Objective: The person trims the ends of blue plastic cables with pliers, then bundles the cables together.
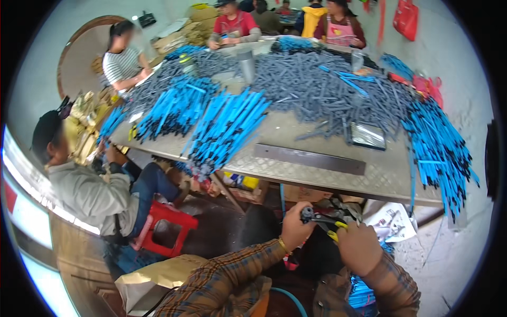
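My left hand (297, 231) is closed around a small black part (307, 213), whose exact kind I cannot make out. My right hand (360, 248) grips pliers with yellow handles (340, 225). Their dark jaws point left, right at the black part. Both hands are in front of the table's near edge, above my lap. Below my right forearm lies a bundle of blue strips (361, 293). A blue band (289, 300) curves over my lap.
The table (227, 174) bears heaps of blue strips with black ends (224, 124), grey pieces (317, 79), a flat metal bar (309, 159) and a flat dark-framed case (368, 136). A co-worker sits at left on a red stool (166, 224); others sit around the table. Near my left arm stands a paper sack (153, 277).
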`<state>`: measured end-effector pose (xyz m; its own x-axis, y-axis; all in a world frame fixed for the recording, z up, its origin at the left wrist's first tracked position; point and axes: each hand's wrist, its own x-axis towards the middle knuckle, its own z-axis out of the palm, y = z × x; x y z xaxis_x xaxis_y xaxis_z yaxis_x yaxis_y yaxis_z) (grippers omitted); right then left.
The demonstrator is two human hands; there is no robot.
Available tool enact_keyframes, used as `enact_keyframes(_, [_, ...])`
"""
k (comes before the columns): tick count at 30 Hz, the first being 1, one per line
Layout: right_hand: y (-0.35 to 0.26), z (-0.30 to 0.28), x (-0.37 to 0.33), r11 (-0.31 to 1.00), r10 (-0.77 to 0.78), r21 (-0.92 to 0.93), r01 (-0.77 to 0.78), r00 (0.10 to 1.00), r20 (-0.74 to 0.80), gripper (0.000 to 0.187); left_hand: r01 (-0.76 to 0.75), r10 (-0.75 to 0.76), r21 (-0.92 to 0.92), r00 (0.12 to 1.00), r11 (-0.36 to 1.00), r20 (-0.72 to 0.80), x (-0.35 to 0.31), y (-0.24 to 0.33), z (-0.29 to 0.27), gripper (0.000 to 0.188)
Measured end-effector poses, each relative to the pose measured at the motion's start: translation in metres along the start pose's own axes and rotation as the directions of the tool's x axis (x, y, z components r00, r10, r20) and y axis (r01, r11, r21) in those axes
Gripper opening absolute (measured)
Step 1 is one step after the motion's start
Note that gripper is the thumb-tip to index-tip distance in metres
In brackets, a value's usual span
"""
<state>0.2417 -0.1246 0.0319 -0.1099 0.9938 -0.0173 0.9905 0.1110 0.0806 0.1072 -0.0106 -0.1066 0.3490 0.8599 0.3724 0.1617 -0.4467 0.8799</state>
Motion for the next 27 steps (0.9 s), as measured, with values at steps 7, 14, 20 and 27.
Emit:
enact_keyframes(7, [0.044, 0.02, -0.007, 0.93, -0.157, 0.342, 0.137, 0.987, 0.03, 0.022, 0.383, -0.149, -0.432, 0.863, 0.816, 0.483, 0.0, 0.023, -0.039, 0.027])
enact_keyframes(14, [0.052, 0.036, -0.012, 0.404, -0.435, 0.915, -0.014, 0.876, 0.206, 0.029, 0.366, 0.063, -0.441, 0.708, 0.819, 0.704, 0.004, 0.039, -0.066, 0.028])
enact_keyframes(20, [0.051, 0.045, -0.01, 0.324, -0.497, 0.946, -0.011, 0.849, 0.18, 0.032, 0.38, 0.093, -0.418, 0.639, 0.825, 0.764, 0.005, 0.037, -0.066, 0.029])
enact_keyframes(27, [0.051, 0.042, -0.007, 0.317, -0.528, 0.948, -0.033, 0.824, 0.206, 0.039, 0.363, 0.151, -0.427, 0.589, 0.828, 0.794, 0.006, 0.035, -0.068, 0.031])
